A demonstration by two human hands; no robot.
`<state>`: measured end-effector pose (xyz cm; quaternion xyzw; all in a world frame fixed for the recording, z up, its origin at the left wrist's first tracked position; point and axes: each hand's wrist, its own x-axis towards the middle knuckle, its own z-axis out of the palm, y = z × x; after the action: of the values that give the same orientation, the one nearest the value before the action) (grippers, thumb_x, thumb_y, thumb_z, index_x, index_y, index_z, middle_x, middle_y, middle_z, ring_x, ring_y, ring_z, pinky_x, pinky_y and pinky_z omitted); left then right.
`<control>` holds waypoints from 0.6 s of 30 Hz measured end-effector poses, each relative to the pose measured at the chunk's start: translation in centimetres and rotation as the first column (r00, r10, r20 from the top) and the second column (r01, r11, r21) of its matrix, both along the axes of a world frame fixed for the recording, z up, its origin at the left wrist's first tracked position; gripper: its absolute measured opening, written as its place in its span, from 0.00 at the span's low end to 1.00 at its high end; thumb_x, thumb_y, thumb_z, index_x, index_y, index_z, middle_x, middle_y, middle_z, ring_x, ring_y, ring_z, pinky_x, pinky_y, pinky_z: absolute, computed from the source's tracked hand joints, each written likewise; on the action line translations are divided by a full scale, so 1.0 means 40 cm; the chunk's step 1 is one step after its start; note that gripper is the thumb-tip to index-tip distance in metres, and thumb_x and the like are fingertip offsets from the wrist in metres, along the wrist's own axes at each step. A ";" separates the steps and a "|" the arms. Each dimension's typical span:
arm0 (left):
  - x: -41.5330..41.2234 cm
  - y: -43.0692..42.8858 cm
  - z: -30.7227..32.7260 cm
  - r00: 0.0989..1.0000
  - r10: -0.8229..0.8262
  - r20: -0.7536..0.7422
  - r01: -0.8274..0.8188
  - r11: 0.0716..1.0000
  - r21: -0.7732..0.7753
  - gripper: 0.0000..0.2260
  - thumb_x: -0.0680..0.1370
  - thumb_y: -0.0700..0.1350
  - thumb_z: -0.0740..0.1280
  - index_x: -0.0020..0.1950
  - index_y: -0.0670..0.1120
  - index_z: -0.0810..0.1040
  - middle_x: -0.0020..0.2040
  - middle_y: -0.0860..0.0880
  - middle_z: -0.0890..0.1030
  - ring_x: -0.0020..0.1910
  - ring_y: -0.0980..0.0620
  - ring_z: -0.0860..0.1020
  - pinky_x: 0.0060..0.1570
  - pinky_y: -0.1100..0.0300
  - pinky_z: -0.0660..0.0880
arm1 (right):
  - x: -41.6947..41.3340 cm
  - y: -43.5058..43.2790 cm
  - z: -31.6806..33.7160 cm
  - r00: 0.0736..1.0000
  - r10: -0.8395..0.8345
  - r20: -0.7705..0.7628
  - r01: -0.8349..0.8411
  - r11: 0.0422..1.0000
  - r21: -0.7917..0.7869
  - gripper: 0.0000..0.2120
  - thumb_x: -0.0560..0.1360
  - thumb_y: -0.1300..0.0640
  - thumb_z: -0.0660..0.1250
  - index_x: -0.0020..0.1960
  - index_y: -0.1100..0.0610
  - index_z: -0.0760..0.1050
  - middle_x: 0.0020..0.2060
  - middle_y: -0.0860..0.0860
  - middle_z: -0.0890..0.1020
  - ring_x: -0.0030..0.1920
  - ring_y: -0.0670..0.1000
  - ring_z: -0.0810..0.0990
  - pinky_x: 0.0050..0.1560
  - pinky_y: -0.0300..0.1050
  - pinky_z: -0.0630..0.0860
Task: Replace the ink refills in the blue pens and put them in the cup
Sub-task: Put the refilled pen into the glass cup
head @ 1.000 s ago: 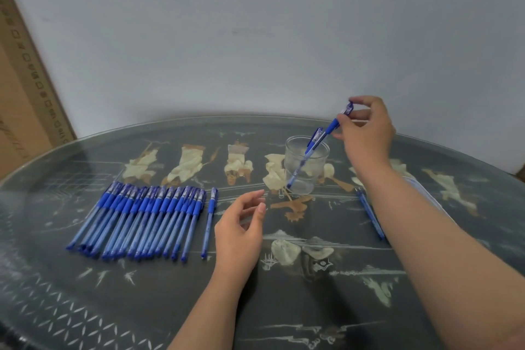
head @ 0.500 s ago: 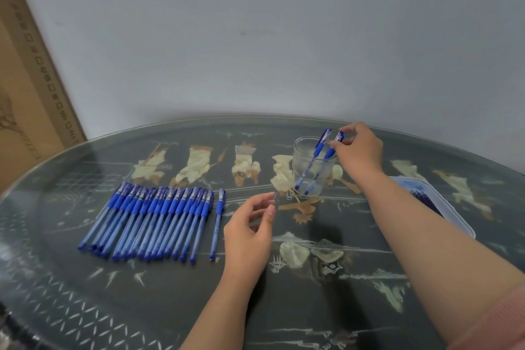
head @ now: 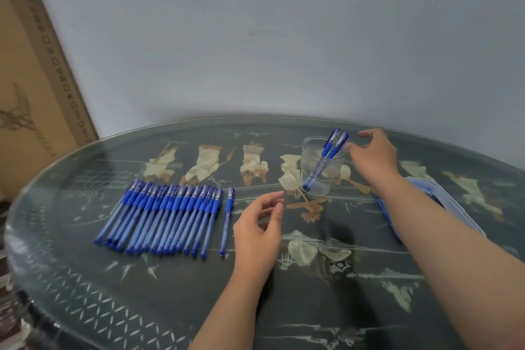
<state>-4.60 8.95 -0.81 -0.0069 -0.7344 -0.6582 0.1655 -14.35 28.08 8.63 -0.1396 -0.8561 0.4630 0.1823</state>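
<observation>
Two blue pens [head: 331,148] lean in the glass cup [head: 311,176]. The right hand [head: 375,155] beside it and the left hand [head: 257,231] over the desk [head: 170,293] are both relaxed, holding nothing.

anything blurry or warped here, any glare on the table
Head view: the wide lens bows the table edge; the cardboard box at left is smeared; the row of pens and cup look fairly sharp; only a faint sheen, no hard glare.

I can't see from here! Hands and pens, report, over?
Left hand open, empty. Right hand open beside the cup. Two pens standing in cup. Row of pens waiting on table; nothing blocks the cup.
</observation>
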 end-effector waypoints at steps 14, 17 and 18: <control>0.038 -0.124 0.035 0.925 0.356 -0.133 -0.336 0.930 0.150 0.08 0.80 0.41 0.65 0.51 0.54 0.79 0.47 0.57 0.83 0.48 0.59 0.80 0.49 0.65 0.76 | 0.209 -0.173 -0.173 0.994 0.101 -0.035 -0.103 0.994 -0.039 0.10 0.77 0.63 0.66 0.54 0.51 0.73 0.44 0.48 0.78 0.43 0.45 0.77 0.37 0.34 0.69; 0.037 -0.180 0.027 0.884 0.441 -0.152 -0.433 0.897 0.087 0.08 0.80 0.41 0.64 0.53 0.53 0.79 0.49 0.55 0.82 0.49 0.59 0.80 0.46 0.68 0.75 | 0.221 -0.241 -0.206 0.979 0.203 -0.014 -0.202 0.978 0.055 0.06 0.77 0.61 0.67 0.48 0.50 0.76 0.43 0.46 0.78 0.45 0.44 0.76 0.41 0.31 0.68; 0.036 -0.193 0.021 0.870 0.467 -0.155 -0.464 0.884 0.062 0.07 0.81 0.42 0.64 0.54 0.52 0.79 0.49 0.54 0.82 0.49 0.58 0.80 0.47 0.66 0.76 | 0.223 -0.264 -0.213 0.972 0.233 0.003 -0.232 0.968 0.092 0.04 0.77 0.59 0.67 0.48 0.50 0.77 0.44 0.45 0.78 0.45 0.43 0.76 0.41 0.30 0.67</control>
<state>-3.15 1.23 0.02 0.1172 -0.6907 -0.6042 0.3796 -5.42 17.50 0.12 -0.0278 -0.8862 0.4419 0.1365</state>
